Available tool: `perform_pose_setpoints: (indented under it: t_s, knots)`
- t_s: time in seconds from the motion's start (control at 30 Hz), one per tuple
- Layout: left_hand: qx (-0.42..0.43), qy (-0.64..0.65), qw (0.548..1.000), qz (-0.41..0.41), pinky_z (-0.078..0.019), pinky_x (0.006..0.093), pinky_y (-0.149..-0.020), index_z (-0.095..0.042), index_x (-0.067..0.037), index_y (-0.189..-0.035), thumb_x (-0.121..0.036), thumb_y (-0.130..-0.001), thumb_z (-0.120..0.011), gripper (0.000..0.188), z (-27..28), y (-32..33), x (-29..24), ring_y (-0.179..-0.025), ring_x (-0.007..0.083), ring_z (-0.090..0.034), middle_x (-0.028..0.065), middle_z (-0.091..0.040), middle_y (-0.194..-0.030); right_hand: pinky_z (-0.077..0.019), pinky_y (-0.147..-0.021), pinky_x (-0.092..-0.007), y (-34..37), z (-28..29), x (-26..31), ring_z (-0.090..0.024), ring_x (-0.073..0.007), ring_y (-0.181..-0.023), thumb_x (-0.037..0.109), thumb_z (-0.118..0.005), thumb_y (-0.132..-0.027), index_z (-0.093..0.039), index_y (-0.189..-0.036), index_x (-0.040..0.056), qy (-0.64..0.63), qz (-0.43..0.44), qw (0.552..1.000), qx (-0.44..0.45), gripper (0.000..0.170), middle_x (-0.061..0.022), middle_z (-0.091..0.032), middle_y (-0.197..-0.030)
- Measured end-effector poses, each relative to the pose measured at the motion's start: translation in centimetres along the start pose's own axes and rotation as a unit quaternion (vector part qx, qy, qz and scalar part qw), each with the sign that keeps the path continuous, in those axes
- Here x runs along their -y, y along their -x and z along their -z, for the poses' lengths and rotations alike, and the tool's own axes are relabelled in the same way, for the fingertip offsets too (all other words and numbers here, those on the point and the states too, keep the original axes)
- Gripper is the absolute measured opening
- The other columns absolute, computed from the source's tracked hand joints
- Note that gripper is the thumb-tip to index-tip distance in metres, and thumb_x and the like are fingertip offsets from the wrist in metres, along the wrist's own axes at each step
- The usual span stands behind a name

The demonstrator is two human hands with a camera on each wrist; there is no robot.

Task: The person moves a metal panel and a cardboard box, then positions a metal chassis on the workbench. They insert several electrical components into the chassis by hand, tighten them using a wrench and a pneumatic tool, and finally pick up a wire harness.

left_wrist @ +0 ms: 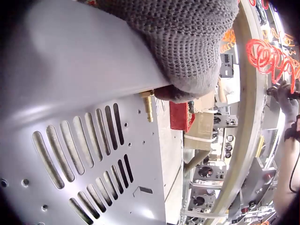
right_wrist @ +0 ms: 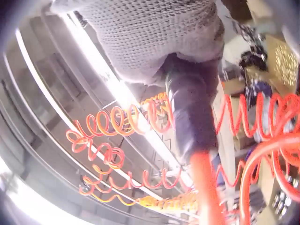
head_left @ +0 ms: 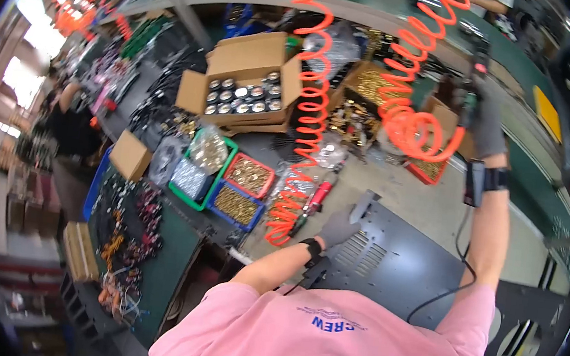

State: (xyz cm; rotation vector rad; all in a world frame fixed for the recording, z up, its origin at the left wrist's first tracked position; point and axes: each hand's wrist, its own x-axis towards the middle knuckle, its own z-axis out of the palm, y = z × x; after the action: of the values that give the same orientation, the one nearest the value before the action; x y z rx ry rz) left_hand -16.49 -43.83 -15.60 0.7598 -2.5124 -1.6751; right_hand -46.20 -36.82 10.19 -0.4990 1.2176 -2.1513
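Note:
A grey metal panel (head_left: 402, 256) with slotted vents lies in front of the person. The gloved left hand (head_left: 340, 229) grips its raised flange; in the left wrist view, that hand (left_wrist: 187, 42) curls over the panel's (left_wrist: 70, 61) edge. A small brass fitting (left_wrist: 149, 107) shows beside the fingers, under the flange. Out at the right, the gloved right hand (head_left: 489, 123) is raised round a dark air tool (head_left: 471, 104). Seen from the right wrist, the hand (right_wrist: 154, 37) wraps the tool's body (right_wrist: 190, 112), and an orange hose runs from its end. The tool's tip is blurred.
Orange coiled hoses (head_left: 313, 104) hang over the bench. Behind the panel are a carton of small cylinders (head_left: 246, 52), a green-rimmed bin (head_left: 188, 202), a red bin and a blue bin (head_left: 235, 204) of brass parts. A red tool (head_left: 320, 197) lies left of the panel.

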Motion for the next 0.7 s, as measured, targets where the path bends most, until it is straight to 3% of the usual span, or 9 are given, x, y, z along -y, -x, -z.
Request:
perform_pose_setpoints:
  t_s: [0.23,0.3,0.37,0.4,0.43,0.47,0.5,0.6,0.7]
  knots:
    - [0.02,0.012,1.0,-0.015,-0.0433,0.0384,-0.078,-0.041,-0.001,-0.117,-0.024,-0.068,-0.053,0.056,1.0,0.2,-1.6,-0.088,0.0359,-0.055,0.0228,-0.057,-0.096,-0.048,-0.072,-0.0286,-5.0,4.6,3.2,-0.059,-0.0165,-0.085,0.024,-0.046,-0.088,-0.049,-0.109,0.0023,0.125,0.044,0.988,-0.074,0.03,-0.0088,-0.058,-0.098]
    - [0.027,0.013,1.0,-0.001,-0.0433,0.0383,-0.078,-0.041,-0.001,-0.117,-0.024,-0.068,-0.052,0.056,1.6,0.7,-2.6,-0.088,0.0358,-0.055,0.0226,-0.057,-0.096,-0.0455,-0.077,-0.0289,-4.6,7.9,0.7,-0.056,-0.0183,-0.091,0.024,-0.044,-0.088,-0.048,-0.11,0.0019,0.385,0.203,0.9,-0.027,0.031,-0.0105,-0.056,-0.102]
    - [0.038,0.014,0.999,0.001,-0.0429,0.038,-0.079,-0.042,-0.002,-0.116,-0.028,-0.07,-0.052,0.054,1.3,0.4,-2.1,-0.09,0.035,-0.055,0.0222,-0.057,-0.098,-0.0411,-0.077,-0.0257,4.7,1.5,-2.8,-0.053,-0.0165,-0.093,0.024,-0.041,-0.088,-0.051,-0.104,0.0018,0.196,0.102,0.963,-0.151,0.029,-0.0094,-0.057,-0.098]
    - [0.042,0.016,0.999,0.001,-0.0429,0.038,-0.079,-0.042,-0.002,-0.116,-0.028,-0.07,-0.052,0.054,1.1,0.5,-2.1,-0.09,0.035,-0.055,0.0222,-0.057,-0.098,-0.0409,-0.075,-0.0271,4.9,10.9,-8.8,-0.053,-0.0145,-0.083,0.025,-0.04,-0.089,-0.052,-0.1,0.004,0.575,0.281,0.758,-0.13,0.027,-0.0062,-0.056,-0.088]
    - [0.037,0.014,0.999,-0.005,-0.0423,0.0389,-0.079,-0.045,-0.003,-0.114,-0.03,-0.073,-0.05,0.049,1.2,0.5,-2.1,-0.091,0.0351,-0.054,0.0215,-0.056,-0.098,-0.0408,-0.075,-0.0289,8.5,12.1,-12.7,-0.051,-0.0157,-0.078,0.029,-0.041,-0.088,-0.052,-0.098,0.0037,0.279,-0.035,0.944,-0.172,0.03,-0.0054,-0.054,-0.084]
    - [0.032,0.013,0.999,-0.013,-0.0418,0.0398,-0.079,-0.047,-0.005,-0.112,-0.033,-0.077,-0.049,0.045,1.2,0.4,-2.0,-0.092,0.0352,-0.054,0.0209,-0.056,-0.099,-0.041,-0.075,-0.0276,13.7,7.3,-15.7,-0.05,-0.0162,-0.079,0.034,-0.045,-0.085,-0.052,-0.099,0.0019,0.233,-0.131,0.951,-0.158,0.035,-0.0069,-0.053,-0.089]
    - [0.035,0.012,0.999,-0.015,-0.0418,0.0398,-0.079,-0.047,-0.005,-0.112,-0.033,-0.077,-0.049,0.045,1.0,0.1,-1.2,-0.092,0.0352,-0.054,0.0209,-0.056,-0.099,-0.0429,-0.076,-0.0265,17.1,13.4,-22.0,-0.054,-0.015,-0.084,0.027,-0.044,-0.087,-0.052,-0.103,0.0041,0.488,-0.065,0.87,-0.015,0.029,-0.0026,-0.056,-0.091]
    - [0.074,0.102,0.991,-0.041,-0.0411,0.0408,-0.079,-0.045,-0.005,-0.114,-0.034,-0.082,-0.044,0.043,1.8,-0.5,0.9,-0.09,0.0375,-0.054,0.0212,-0.057,-0.096,-0.0461,-0.074,-0.0346,26.3,0.1,-26.4,-0.051,-0.0201,-0.092,0.032,-0.061,-0.077,-0.023,-0.126,-0.0013,0.271,-0.297,0.915,-0.024,0.07,-0.0103,-0.05,-0.104]
    - [0.111,-0.093,0.979,-0.144,-0.0374,0.0406,-0.088,-0.039,-0.009,-0.123,-0.025,-0.08,-0.048,0.047,5.2,0.5,0.4,-0.11,0.0346,-0.043,0.021,-0.042,-0.121,-0.0452,-0.076,-0.0384,30.1,-6.1,-28.9,-0.054,-0.0295,-0.089,0.028,-0.067,-0.067,-0.028,-0.12,-0.0069,0.457,-0.161,0.875,-0.003,0.074,-0.0198,-0.053,-0.1]
